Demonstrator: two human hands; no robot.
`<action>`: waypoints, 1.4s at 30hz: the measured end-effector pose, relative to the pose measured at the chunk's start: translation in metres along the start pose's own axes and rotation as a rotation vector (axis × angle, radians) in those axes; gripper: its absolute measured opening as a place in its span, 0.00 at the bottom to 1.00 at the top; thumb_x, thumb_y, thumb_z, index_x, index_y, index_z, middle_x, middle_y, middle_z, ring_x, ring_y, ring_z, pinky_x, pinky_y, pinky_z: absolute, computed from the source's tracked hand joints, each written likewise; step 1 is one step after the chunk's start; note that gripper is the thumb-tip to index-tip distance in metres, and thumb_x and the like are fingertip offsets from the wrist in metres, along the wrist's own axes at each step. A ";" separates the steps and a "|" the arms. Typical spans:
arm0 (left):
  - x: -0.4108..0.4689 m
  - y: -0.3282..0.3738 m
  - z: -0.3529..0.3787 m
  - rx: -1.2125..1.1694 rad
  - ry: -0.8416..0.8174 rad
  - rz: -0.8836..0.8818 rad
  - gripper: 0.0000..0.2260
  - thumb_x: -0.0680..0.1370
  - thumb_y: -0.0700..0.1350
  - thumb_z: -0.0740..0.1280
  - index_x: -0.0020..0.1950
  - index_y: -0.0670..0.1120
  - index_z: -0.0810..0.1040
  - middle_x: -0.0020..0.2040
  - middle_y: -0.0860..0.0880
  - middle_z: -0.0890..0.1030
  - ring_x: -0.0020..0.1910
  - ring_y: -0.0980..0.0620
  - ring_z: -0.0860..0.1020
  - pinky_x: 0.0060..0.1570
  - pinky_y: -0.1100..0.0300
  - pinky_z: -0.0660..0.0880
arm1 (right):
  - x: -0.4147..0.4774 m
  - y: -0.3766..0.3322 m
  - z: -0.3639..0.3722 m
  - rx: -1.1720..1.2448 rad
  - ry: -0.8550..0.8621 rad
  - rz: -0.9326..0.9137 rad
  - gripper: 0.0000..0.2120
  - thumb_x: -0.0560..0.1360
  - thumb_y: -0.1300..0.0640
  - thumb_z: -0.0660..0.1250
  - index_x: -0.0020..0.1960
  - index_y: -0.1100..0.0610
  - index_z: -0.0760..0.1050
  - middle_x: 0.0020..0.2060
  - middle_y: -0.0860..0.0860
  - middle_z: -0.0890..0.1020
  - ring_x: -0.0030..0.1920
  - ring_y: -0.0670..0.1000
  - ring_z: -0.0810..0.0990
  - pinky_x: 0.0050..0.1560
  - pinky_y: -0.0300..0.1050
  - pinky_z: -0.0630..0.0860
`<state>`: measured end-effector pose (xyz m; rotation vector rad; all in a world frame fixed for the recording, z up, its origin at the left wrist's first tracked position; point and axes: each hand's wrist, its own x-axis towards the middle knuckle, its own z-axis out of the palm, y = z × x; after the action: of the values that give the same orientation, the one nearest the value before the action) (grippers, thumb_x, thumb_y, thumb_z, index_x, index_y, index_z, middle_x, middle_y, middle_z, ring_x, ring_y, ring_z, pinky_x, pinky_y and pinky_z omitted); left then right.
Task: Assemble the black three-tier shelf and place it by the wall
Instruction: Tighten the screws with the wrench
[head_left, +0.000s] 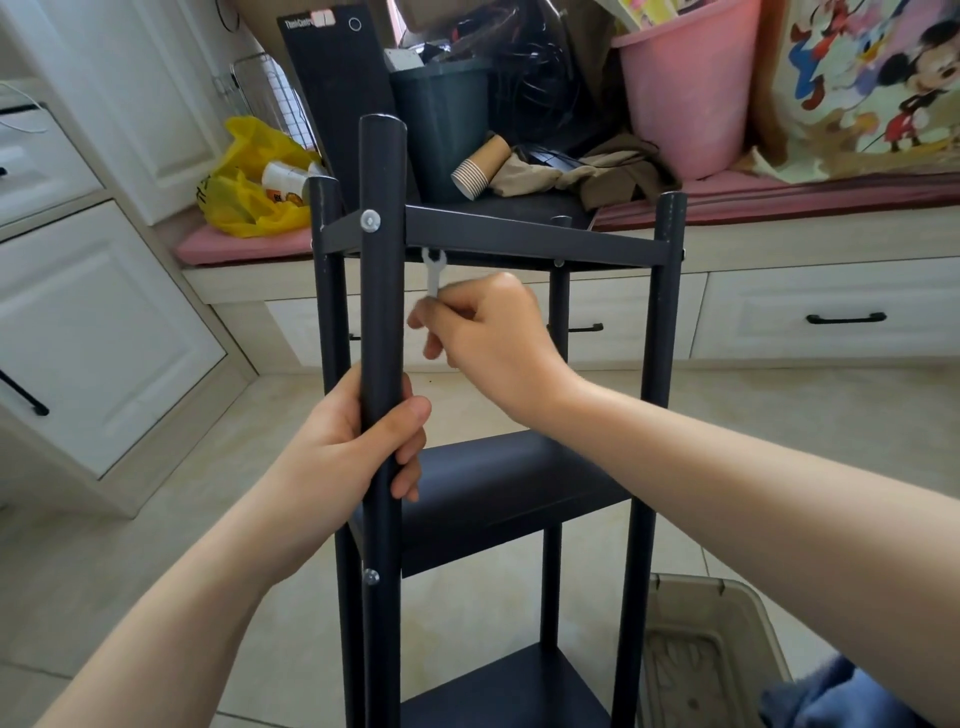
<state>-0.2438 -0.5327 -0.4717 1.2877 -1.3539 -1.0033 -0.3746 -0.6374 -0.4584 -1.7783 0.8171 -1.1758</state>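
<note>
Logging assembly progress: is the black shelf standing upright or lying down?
Upright: the shelf has vertical posts and level tiers. The left hand grips the near post; the right hand holds a wrench under the top tier.

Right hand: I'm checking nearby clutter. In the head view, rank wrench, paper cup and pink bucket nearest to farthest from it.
1. wrench, pinched in the right hand.
2. paper cup, lying beyond, upper centre.
3. pink bucket, far back, upper right.

Left hand (358, 441) is wrapped round the near post (382, 291) of the black shelf (519, 499). Right hand (483, 327) pinches a little white wrench (432, 270) up under the top tier (519, 236), near its front-left corner.
</note>
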 end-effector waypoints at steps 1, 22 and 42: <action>0.000 -0.001 0.000 0.004 0.011 -0.002 0.14 0.73 0.53 0.68 0.49 0.46 0.70 0.31 0.51 0.71 0.26 0.51 0.70 0.33 0.61 0.76 | -0.003 0.004 -0.005 -0.027 -0.021 0.017 0.12 0.80 0.59 0.65 0.40 0.59 0.83 0.27 0.45 0.79 0.26 0.40 0.73 0.35 0.33 0.70; 0.006 -0.014 -0.023 0.070 0.129 -0.024 0.07 0.81 0.45 0.68 0.49 0.47 0.70 0.33 0.50 0.71 0.28 0.50 0.70 0.35 0.57 0.78 | -0.024 0.079 -0.118 -0.441 0.009 0.488 0.10 0.78 0.57 0.66 0.42 0.56 0.84 0.51 0.53 0.81 0.50 0.54 0.75 0.50 0.46 0.70; 0.005 -0.020 -0.048 0.565 0.431 0.025 0.04 0.83 0.42 0.66 0.54 0.46 0.70 0.32 0.43 0.82 0.30 0.52 0.80 0.35 0.63 0.74 | -0.015 0.070 -0.107 -0.136 -0.078 0.488 0.09 0.77 0.54 0.70 0.41 0.55 0.86 0.50 0.52 0.83 0.55 0.52 0.80 0.54 0.47 0.78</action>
<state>-0.1924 -0.5373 -0.4820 1.7735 -1.3442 -0.2868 -0.4849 -0.6859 -0.5044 -1.5919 1.2223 -0.7393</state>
